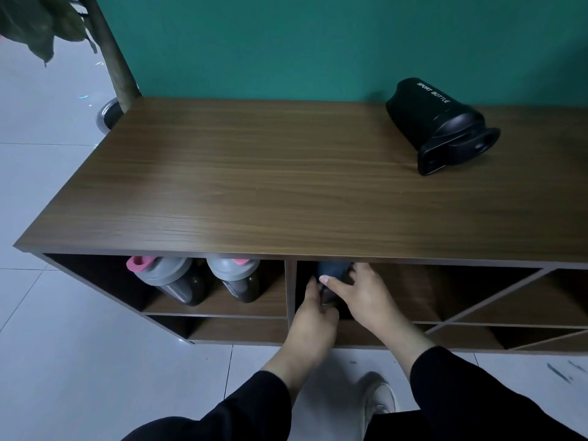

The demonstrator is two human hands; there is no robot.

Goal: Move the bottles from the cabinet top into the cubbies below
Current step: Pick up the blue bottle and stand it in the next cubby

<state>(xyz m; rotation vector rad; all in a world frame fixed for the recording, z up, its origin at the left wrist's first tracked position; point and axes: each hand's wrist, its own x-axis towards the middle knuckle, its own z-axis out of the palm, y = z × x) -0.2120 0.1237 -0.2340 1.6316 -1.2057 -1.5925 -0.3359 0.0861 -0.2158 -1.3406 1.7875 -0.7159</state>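
Both arms reach forward and down into the middle upper cubby (pixel 397 291), sleeves black. The left hand (pixel 313 316) and right hand (pixel 356 291) each have their grip closed around a dark bottle (pixel 332 272), which sits just under the worktop (pixel 254 186) edge, mostly hidden between the fingers. In the left cubby (pixel 222 308) stand two grey-lidded bottles (pixel 173 281) side by side. A black sport bottle (pixel 436 122) lies on its side at the far right of the worktop, well apart from the hands.
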